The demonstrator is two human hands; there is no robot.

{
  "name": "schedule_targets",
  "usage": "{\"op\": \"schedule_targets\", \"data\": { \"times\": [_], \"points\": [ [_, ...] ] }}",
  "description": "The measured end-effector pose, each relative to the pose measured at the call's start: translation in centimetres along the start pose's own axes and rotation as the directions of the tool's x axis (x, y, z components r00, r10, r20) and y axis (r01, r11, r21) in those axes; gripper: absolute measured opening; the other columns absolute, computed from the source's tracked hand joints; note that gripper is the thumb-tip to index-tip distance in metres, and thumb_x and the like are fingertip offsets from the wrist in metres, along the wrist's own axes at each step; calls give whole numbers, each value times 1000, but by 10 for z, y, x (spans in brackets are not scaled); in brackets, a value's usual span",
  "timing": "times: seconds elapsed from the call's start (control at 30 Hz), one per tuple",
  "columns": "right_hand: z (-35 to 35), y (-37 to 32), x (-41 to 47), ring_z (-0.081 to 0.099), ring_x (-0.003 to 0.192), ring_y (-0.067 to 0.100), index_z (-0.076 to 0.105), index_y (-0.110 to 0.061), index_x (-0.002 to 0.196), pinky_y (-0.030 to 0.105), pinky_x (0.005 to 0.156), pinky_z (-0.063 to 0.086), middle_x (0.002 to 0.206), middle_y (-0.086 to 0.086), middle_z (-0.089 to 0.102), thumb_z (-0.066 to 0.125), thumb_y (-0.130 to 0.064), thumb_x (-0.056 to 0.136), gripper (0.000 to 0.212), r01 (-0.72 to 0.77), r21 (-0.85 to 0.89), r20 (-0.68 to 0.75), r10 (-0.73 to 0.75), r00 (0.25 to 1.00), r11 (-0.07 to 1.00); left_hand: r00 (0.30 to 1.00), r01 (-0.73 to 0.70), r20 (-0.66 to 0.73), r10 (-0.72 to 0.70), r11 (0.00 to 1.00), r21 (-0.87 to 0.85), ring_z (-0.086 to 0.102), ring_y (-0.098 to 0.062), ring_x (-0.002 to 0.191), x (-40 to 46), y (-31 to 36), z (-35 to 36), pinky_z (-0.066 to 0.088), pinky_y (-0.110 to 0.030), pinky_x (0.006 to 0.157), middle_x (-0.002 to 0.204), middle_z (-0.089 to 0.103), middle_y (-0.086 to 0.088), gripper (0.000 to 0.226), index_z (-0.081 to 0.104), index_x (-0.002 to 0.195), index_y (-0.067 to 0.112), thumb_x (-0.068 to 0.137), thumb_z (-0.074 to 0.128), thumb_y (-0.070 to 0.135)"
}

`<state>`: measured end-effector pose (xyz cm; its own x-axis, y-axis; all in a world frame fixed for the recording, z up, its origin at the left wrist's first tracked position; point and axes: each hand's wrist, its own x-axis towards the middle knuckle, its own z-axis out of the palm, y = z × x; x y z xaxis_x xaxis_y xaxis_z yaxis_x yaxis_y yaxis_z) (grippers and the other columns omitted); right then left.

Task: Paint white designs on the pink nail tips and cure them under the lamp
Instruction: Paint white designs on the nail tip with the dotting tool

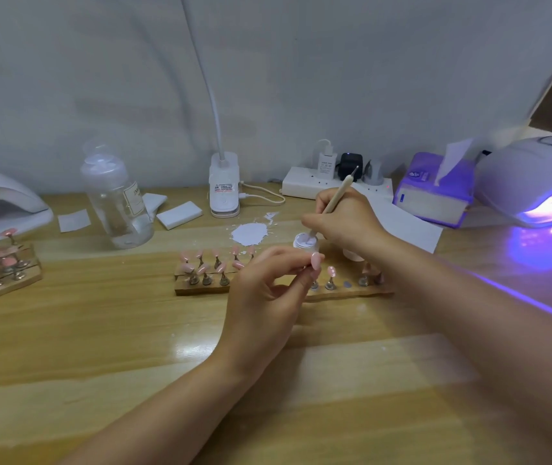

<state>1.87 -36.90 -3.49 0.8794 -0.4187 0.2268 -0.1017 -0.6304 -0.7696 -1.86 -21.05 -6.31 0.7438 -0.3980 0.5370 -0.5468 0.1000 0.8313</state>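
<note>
I'm seeing my right hand (345, 223) gripping the brush (335, 199), dipping into the white jar (304, 241), my left hand (268, 290) pinching a pink nail tip (316, 261) above the wooden holder (201, 290)

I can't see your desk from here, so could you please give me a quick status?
Right hand grips brush, tip in white gel pot. Left hand pinches pink nail tip. Lamp lit; nothing blocking.
</note>
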Motion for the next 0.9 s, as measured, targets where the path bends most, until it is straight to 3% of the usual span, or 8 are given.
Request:
{"op": "schedule_targets", "data": {
  "times": [0.27,0.47,0.63,0.8,0.9],
  "points": [
    [-1,-3,4,44,54,13,45,-17,50,26,53,36,51,-2,48,65,-11,70,29,26,-64,37,-24,999,998,1000,-8,13,8,1000,10,59,-2,75,0,1,0,53,-36,61,83,67,-6,10,72,85,9,78,65,7],
    [0,-2,4,44,55,10,46,-18,51,24,50,35,52,-4,49,66,-13,72,29,54,-74,55,-50,997,996,1000,-18,16,18,1000,1,59,-1,74,0,1,-1,47,-16,62,82,67,-6,13,71,87,11,78,66,2],
    [-3,-3,1,47,54,9,47,-18,51,24,53,38,52,-5,51,67,-15,75,31,59,-69,62,-55,997,996,999,-34,24,34,999,-2,61,-4,76,0,1,-2,45,-12,66,83,68,-6,15,71,87,11,76,67,0],
    [-20,-15,-11,55,49,9,45,-18,52,21,54,45,40,-7,51,67,-26,83,38,93,255,-172,-49,984,962,999,-21,35,21,1000,-7,60,-2,71,0,2,-1,49,-17,61,80,67,-1,12,72,81,11,76,68,1],
    [-33,-20,-33,51,43,4,54,-17,65,18,51,46,45,-5,59,59,-31,89,29,106,495,-191,-11,982,862,997,-33,62,34,999,-15,60,-1,69,0,3,-2,50,-18,60,78,67,2,12,72,79,13,76,68,2]
  ]
}}
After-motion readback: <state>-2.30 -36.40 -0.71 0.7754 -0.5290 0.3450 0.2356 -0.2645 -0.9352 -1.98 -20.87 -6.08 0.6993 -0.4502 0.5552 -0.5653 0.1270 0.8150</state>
